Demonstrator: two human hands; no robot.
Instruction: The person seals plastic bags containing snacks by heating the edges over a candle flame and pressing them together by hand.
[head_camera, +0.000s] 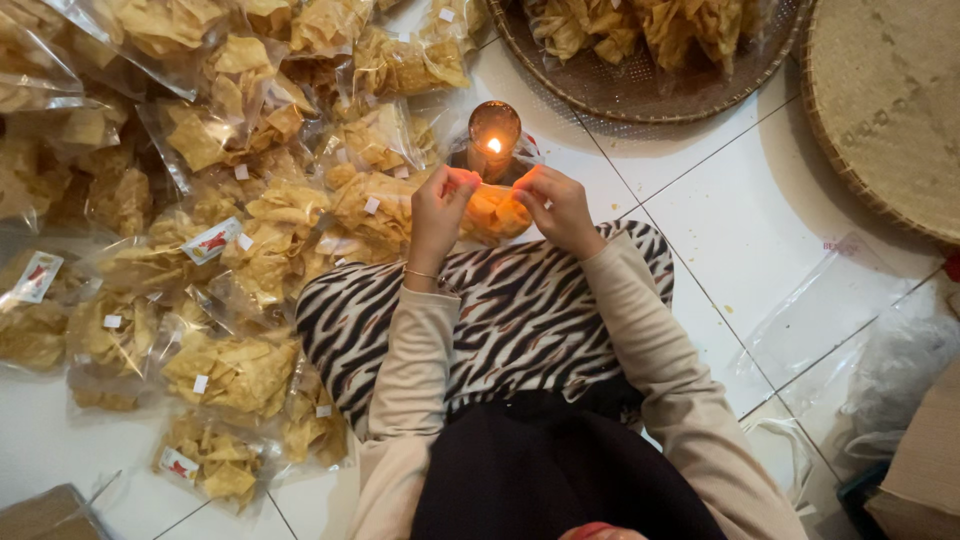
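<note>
Pinching chip bag (494, 212) between left hand (440, 212), right hand (558, 207).

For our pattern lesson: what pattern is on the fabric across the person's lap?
Black-and-white zebra stripes with brownish touches on the lap fabric, seen best in the head view.

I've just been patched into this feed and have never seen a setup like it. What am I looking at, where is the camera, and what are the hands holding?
There is one picture, from a camera worn on a person's head, looking down at their own hands. The left hand and right hand together hold a clear plastic bag of yellow fried chips, its top edge next to a small lit flame lamp. On the white tiled floor, many filled clear chip bags are piled at the left. A round woven tray of loose chips sits at the top. A zebra-striped cloth covers the lap.
</note>
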